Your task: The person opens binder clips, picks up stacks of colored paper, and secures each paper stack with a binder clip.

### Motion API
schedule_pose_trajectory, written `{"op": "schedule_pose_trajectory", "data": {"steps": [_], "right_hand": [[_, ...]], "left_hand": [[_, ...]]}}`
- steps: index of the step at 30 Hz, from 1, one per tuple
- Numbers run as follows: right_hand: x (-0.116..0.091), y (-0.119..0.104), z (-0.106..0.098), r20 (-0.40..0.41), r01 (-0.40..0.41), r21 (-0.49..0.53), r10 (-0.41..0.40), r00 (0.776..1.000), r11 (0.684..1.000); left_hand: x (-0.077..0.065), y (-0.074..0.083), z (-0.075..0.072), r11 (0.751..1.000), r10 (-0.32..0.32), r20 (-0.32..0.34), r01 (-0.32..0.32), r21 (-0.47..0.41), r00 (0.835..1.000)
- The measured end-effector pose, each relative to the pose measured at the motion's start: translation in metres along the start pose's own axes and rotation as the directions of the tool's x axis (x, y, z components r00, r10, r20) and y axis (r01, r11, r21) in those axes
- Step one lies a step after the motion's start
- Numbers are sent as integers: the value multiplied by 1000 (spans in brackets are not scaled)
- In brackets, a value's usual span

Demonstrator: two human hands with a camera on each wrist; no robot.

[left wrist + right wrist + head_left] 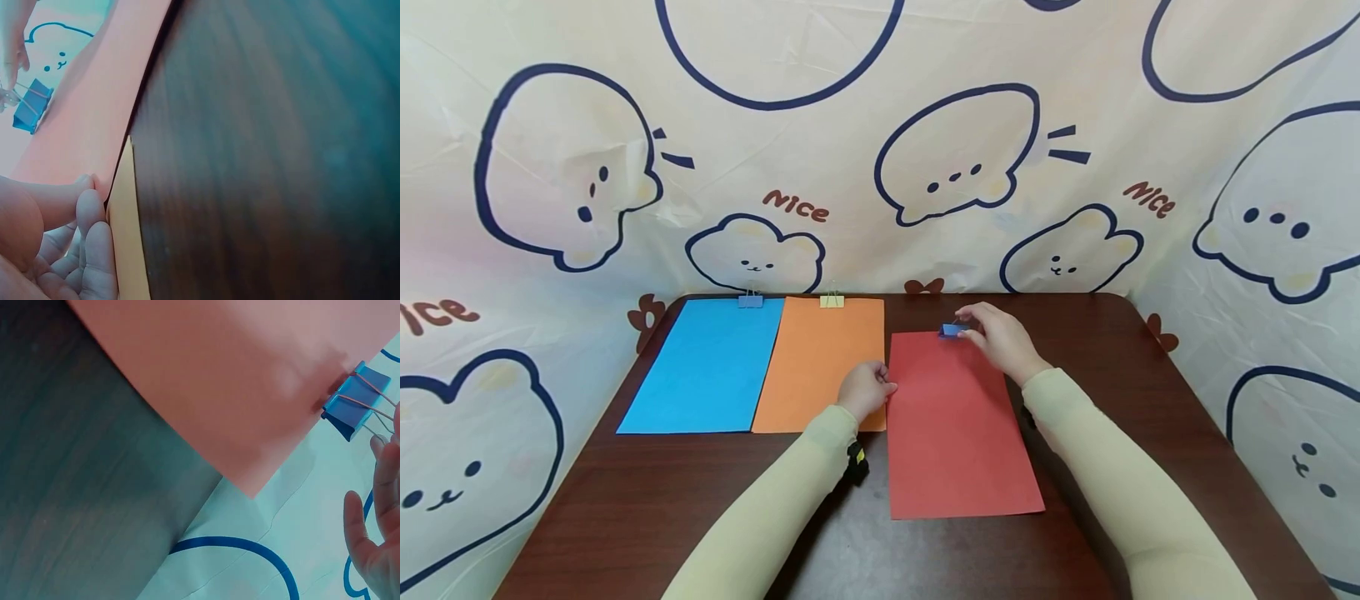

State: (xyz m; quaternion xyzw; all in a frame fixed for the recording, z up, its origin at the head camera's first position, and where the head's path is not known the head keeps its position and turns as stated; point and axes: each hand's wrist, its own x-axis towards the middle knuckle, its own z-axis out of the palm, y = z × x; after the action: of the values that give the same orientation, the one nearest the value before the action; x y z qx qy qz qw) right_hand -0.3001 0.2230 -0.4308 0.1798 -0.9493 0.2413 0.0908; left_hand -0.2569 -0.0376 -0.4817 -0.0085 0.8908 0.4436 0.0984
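A red sheet of paper (962, 433) is held up at a tilt over the brown table, right of the middle. My left hand (865, 389) pinches its left edge between thumb and fingertips, as the left wrist view shows too. At the sheet's top edge sits a blue binder clip (952, 331). Its wire handles are between the thumb and fingers of my right hand (1002, 337). In the right wrist view the clip (356, 403) is over the paper's edge, and my right hand (381, 525) is partly cut off by the frame.
Left of the red sheet lie a blue sheet (703, 367) with a blue clip (750, 301) and an orange sheet (820, 358) with a yellow clip (832, 301). A patterned curtain (850, 183) hangs behind the table (595, 500).
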Motion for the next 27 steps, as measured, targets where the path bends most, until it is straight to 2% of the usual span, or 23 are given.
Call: {"op": "schedule_pose_trajectory", "data": {"steps": [12,27], "right_hand": [[12,2,-4,30,-11,-17,12,999,1000],[16,8,1,97,-19,5,18,995,1000]], "left_hand": [[2,-2,2,1000,7,-7,-7,12,1000],[4,-3,4,1000,-5,-19,5,7,1000]]}}
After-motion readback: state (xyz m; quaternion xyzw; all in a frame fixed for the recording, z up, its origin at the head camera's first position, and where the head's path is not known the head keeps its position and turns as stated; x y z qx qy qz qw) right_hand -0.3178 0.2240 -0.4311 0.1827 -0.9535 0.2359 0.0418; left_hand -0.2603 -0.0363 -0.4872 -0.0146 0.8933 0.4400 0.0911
